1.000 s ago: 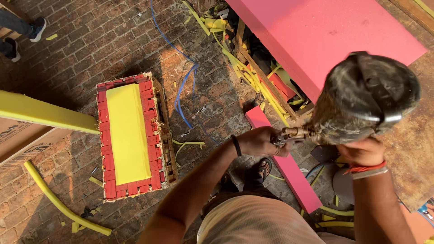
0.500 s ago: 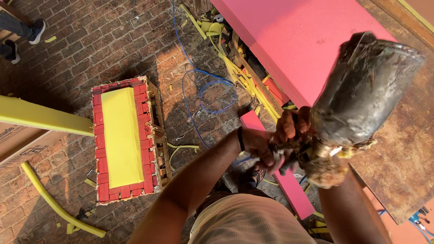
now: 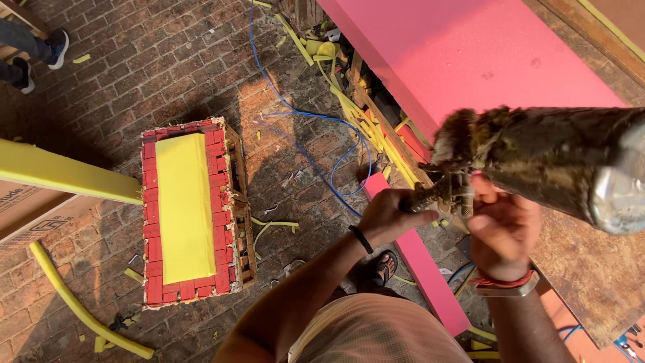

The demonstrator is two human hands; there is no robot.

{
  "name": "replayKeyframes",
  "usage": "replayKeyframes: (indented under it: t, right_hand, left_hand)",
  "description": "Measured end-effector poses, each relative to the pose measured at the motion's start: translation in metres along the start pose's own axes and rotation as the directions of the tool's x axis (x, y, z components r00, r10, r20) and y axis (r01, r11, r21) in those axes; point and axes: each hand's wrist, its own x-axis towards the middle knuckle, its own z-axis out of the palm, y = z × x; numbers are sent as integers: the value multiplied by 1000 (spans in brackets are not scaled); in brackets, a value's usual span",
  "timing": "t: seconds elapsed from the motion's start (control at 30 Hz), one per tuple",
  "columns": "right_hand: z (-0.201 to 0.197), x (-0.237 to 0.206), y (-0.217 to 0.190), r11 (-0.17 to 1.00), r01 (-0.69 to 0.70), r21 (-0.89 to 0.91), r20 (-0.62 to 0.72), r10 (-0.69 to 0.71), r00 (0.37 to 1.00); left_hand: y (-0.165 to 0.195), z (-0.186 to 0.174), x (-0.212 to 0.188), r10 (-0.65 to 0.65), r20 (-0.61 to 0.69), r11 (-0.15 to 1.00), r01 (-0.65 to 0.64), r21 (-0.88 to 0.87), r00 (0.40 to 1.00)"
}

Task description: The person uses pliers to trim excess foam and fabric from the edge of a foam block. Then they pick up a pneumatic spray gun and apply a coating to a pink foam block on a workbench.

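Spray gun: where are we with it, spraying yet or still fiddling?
Done: the crate-like seat frame on the brick floor already carries a yellow foam pad over red pieces. In hand: both hands grip the spray gun, left hand at the metal nozzle end, right hand under the crusted cup, tilted sideways. Left: the pink foam sheet on the table shows no glue; nothing is being sprayed.

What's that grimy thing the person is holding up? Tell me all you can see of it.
It looks like a spray gun: a big cup caked in brownish crust, bare metal showing at its right end, tipped on its side above the pink foam sheet. The left hand grips the small metal body below; the right hand touches it too.
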Motion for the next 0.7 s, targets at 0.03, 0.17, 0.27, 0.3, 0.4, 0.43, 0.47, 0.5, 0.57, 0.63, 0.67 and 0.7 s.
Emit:
replayKeyframes:
  t: [0.03,0.17,0.27,0.3,0.4,0.43,0.47,0.5,0.57,0.63,0.67,0.7]
  right_hand:
    - [-7,5,-5,986,-72,148,-21,76,997]
    - [-14,26,-4,950,-288,124,275,246,929]
    - [-2,24,12,827,-476,297,590,233,773]
    - [3,18,17,787,-513,344,598,238,765]
    - [14,9,28,718,-543,435,569,248,784]
    - [18,5,30,712,-539,451,559,245,792]
    - [22,6,32,700,-550,455,569,247,785]
    - [26,7,34,693,-557,457,579,244,778]
    - [39,8,35,666,-580,469,606,234,760]
    - [51,15,35,652,-592,473,640,207,740]
    - [58,19,35,643,-600,476,662,187,726]
    - [59,26,29,681,-565,467,648,171,742]
  left_hand:
    - [-1,-5,0,8,126,999,-1,-54,992]
    - [-4,-11,-3,189,660,885,165,-435,727]
    - [-4,-1,-7,366,817,687,462,-560,446]
    - [-3,3,-8,414,835,623,556,-551,364]
    - [0,8,-12,532,831,539,693,-478,159]
    - [3,8,-15,565,807,506,701,-503,171]
    - [6,7,-18,598,781,471,708,-526,182]
    - [10,5,-22,628,754,437,714,-548,194]
    - [17,0,-26,693,688,389,691,-609,216]
    - [16,-9,-25,658,714,447,641,-625,238]
    - [10,-15,-23,587,769,525,603,-601,255]
    - [-1,-21,-22,511,814,598,567,-567,276]
